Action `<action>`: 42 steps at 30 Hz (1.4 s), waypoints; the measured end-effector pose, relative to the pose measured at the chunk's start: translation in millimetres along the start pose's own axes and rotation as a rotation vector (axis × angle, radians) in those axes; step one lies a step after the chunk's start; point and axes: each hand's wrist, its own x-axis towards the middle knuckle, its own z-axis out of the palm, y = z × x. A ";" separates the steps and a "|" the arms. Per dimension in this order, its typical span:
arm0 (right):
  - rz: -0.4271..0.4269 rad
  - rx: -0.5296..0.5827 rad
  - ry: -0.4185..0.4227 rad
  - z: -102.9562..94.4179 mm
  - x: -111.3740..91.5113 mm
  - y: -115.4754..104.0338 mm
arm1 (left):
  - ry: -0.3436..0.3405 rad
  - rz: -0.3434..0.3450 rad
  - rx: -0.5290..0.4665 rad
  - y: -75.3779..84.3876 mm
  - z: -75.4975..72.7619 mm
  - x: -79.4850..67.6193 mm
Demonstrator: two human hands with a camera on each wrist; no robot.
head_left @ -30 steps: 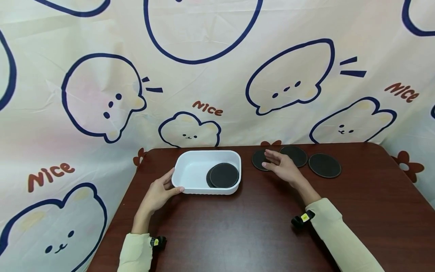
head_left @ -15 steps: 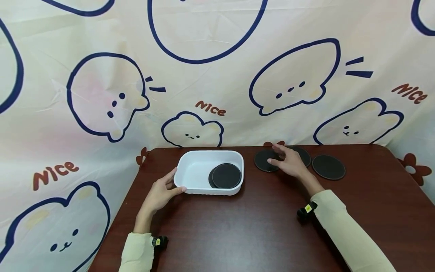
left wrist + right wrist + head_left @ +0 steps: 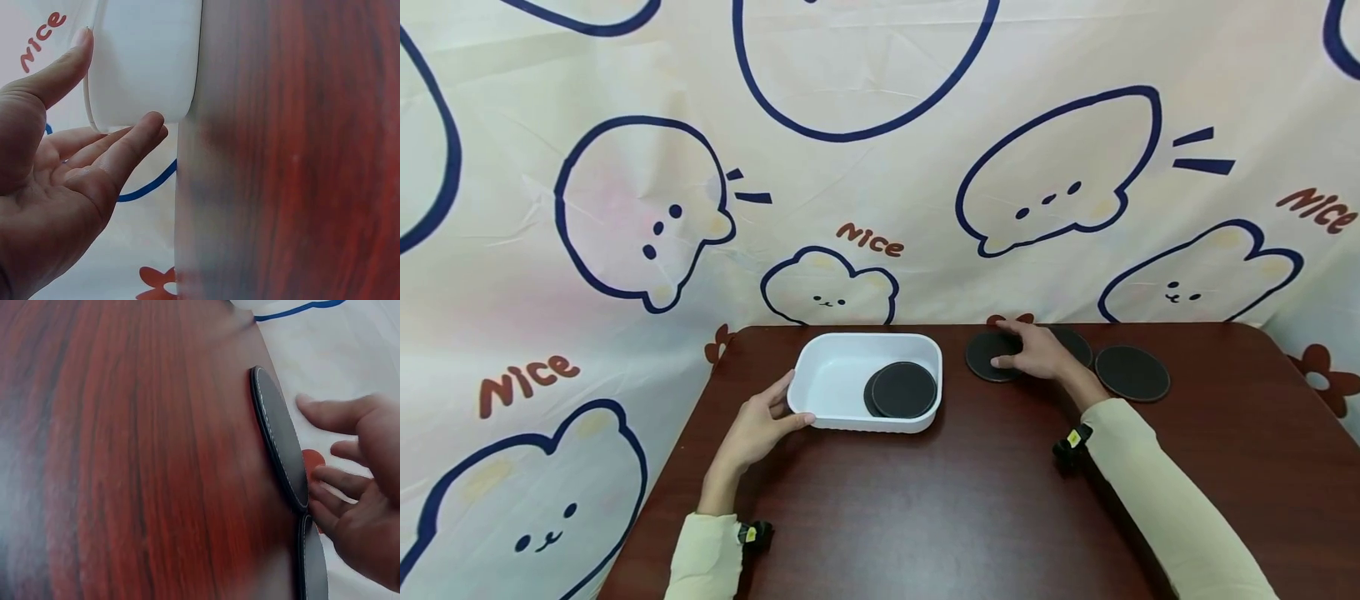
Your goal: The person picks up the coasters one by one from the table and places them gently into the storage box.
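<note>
A white plastic tray (image 3: 831,379) stands on the table, with two round black coasters (image 3: 904,389) overlapping at its right end. My left hand (image 3: 758,429) grips the tray's near left corner, thumb at the rim and fingers against the end wall; the left wrist view shows the thumb (image 3: 62,72) along one side. My right hand (image 3: 1037,352) hovers over another black coaster (image 3: 981,358), thumb and fingers spread apart. From the right wrist, that stitched-edge coaster (image 3: 284,440) lies flat, with the fingers close above it.
Right of that coaster, a second one (image 3: 1075,343) is partly behind my right hand, and a third (image 3: 1132,373) lies farther right. The brown wooden table (image 3: 925,517) ends at the back against a cartoon-printed cloth (image 3: 910,183).
My right hand has lowered toward the leftmost loose coaster. The left hand keeps its grip on the tray. The whole head view has shifted slightly.
</note>
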 end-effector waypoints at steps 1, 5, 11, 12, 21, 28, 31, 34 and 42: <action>0.002 -0.013 -0.012 0.3 0.9 -0.1 | 0.000 0.000 -0.003 0.1 0.3 0.1; -0.014 -0.059 -0.034 1.0 3.3 -3.6 | -0.003 0.005 -0.004 0.3 1.2 0.7; -0.049 -0.053 -0.051 0.6 7.7 -9.6 | 0.003 0.012 -0.003 1.4 1.6 2.2; -0.052 -0.045 -0.053 0.4 7.9 -10.5 | 0.005 0.010 -0.006 1.7 1.5 2.2; 0.019 -0.002 0.067 -1.1 -3.9 -15.8 | 0.001 0.015 -0.009 1.9 1.8 2.8; 0.057 -0.021 0.129 -2.7 -23.5 -15.0 | -0.003 0.009 -0.020 0.0 0.6 2.0; 0.069 -0.035 0.157 -2.9 -29.5 -12.9 | -0.003 0.013 -0.022 -0.9 0.2 1.6; 0.076 -0.045 0.183 -3.4 -34.8 -10.4 | -0.001 0.011 -0.026 -1.3 0.4 1.4; 0.083 0.127 0.188 -6.2 -50.6 -3.8 | -0.004 0.005 -0.033 -1.1 0.7 -0.4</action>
